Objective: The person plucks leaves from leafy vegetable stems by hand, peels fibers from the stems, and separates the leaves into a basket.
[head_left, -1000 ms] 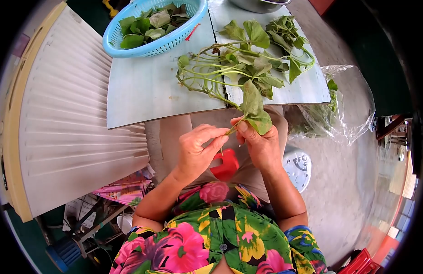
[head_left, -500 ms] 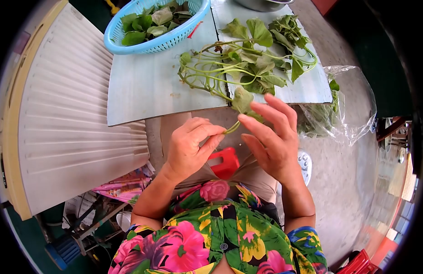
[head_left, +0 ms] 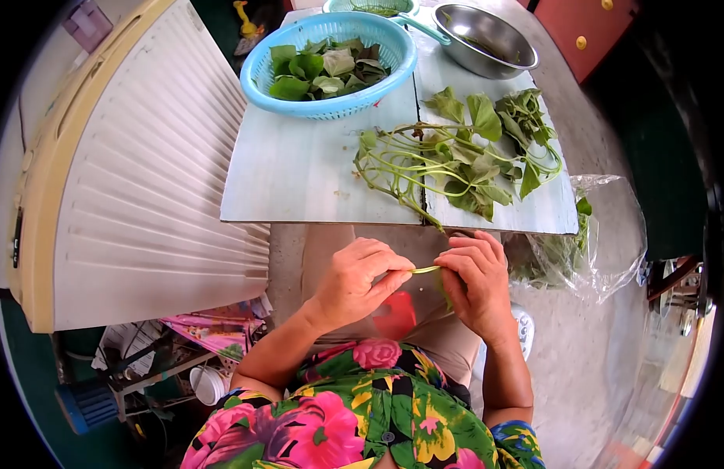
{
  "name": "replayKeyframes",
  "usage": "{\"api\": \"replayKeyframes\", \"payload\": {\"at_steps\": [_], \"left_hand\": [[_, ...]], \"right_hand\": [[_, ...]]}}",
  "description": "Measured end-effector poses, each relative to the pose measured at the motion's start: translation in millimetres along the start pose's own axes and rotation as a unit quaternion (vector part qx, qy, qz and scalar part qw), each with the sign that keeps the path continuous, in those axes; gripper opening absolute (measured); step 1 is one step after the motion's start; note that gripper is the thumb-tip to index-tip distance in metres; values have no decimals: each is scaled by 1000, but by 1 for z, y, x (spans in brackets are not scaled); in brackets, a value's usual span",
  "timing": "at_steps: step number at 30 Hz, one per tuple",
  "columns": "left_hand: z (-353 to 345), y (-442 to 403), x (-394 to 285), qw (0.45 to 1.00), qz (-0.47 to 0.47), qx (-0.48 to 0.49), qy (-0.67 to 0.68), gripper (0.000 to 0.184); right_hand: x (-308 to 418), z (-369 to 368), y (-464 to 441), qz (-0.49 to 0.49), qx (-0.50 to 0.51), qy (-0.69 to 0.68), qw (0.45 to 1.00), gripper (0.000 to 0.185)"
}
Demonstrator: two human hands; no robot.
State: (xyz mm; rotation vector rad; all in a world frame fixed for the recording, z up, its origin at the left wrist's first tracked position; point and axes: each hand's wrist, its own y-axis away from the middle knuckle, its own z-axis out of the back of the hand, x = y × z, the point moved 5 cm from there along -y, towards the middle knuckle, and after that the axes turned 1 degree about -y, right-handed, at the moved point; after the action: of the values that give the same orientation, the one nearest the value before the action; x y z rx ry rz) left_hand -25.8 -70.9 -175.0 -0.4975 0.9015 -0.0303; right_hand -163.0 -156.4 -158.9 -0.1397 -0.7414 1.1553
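Observation:
Just below the table's front edge, my left hand (head_left: 363,273) pinches one end of a thin green leaf stem (head_left: 426,270). Thumb and fingers of my right hand (head_left: 477,283) are closed on its other end, so the stem stretches between both hands. A bit of green shows under the right fingers, mostly hidden. Beyond my hands, a heap of leafy green vines (head_left: 475,168) with long stems lies on the pale table (head_left: 299,187). A blue plastic basket (head_left: 330,108) at the table's far left holds plucked leaves (head_left: 323,66).
A steel bowl (head_left: 487,39) and a green strainer (head_left: 370,6) stand at the back of the table. Right of the table, a clear plastic bag (head_left: 612,234) with greens rests on the floor. A ribbed white panel (head_left: 159,172) borders the left. Something red (head_left: 395,314) lies between my legs.
My right hand has gone from spread fingers to a closed grip on the stem, its leaf now mostly hidden. The view has tilted up, showing more of the table's back.

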Motion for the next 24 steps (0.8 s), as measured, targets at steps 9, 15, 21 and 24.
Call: {"api": "replayKeyframes", "payload": {"at_steps": [9,15,21,24], "left_hand": [[1,2,1,1000,15,-13,16,12],[-2,13,43,897,226,-84,371,7],[-29,12,54,634,328,-26,700,16],[-31,14,55,629,346,-24,696,16]], "right_hand": [[-5,-8,5,-55,-60,-28,996,18],[-65,-26,26,-354,-182,-564,724,14],[-49,-46,18,-375,-144,-671,623,17],[-52,-50,20,-368,-133,-702,595,15]]}}
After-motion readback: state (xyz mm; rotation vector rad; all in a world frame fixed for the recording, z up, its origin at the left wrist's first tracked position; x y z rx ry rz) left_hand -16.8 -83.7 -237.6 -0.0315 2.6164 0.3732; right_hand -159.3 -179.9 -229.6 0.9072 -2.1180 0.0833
